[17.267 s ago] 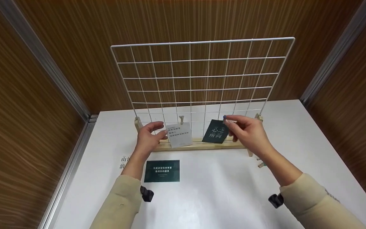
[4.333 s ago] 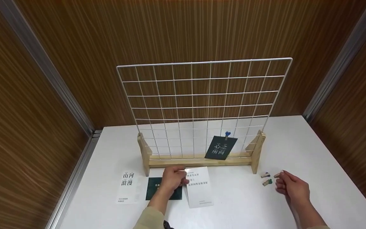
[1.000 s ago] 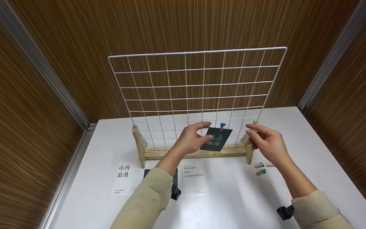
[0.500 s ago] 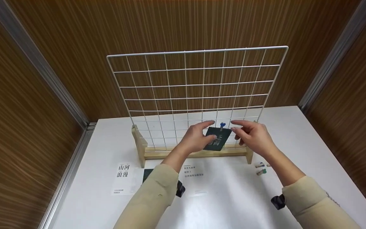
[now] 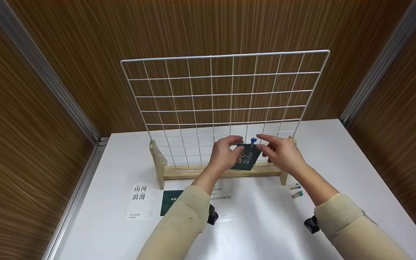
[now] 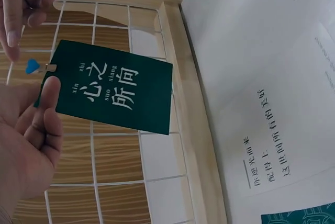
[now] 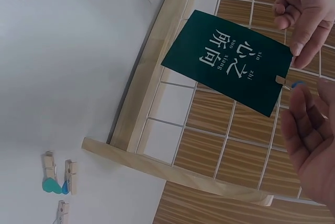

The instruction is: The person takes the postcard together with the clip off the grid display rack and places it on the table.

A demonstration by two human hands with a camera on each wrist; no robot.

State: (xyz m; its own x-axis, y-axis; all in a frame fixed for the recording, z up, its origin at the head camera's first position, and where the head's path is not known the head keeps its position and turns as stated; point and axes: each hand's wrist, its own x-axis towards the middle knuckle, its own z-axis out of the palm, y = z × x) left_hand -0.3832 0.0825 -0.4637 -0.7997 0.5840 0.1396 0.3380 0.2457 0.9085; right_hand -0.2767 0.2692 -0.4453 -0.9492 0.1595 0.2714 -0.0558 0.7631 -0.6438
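A dark green card [image 5: 248, 164] with white characters hangs tilted on the white wire grid [image 5: 226, 55], under a small wooden clothespin with a blue heart [image 5: 253, 140]. My left hand [image 5: 224, 155] pinches the card's upper left corner, thumb in front and fingers behind, as the left wrist view shows near the card's edge [image 6: 120, 85]. Close to the right of the clothespin is my right hand [image 5: 284, 153], thumb and forefinger apart and nothing between them. In the right wrist view, its fingers [image 7: 309, 130] are right beside the blue heart [image 7: 297, 84].
A wooden base [image 5: 182, 174] holds the grid upright. On the white table lie a white card [image 5: 139, 207], a second green card [image 5: 170, 202] and another white card [image 5: 226, 209], partly behind my left arm. Several loose clothespins [image 7: 51, 171] lie to the right of the base.
Seconds ago the white card left the grid for the table. Since then my left hand has come to the green card's corner, and my right hand has moved left toward the clothespin.
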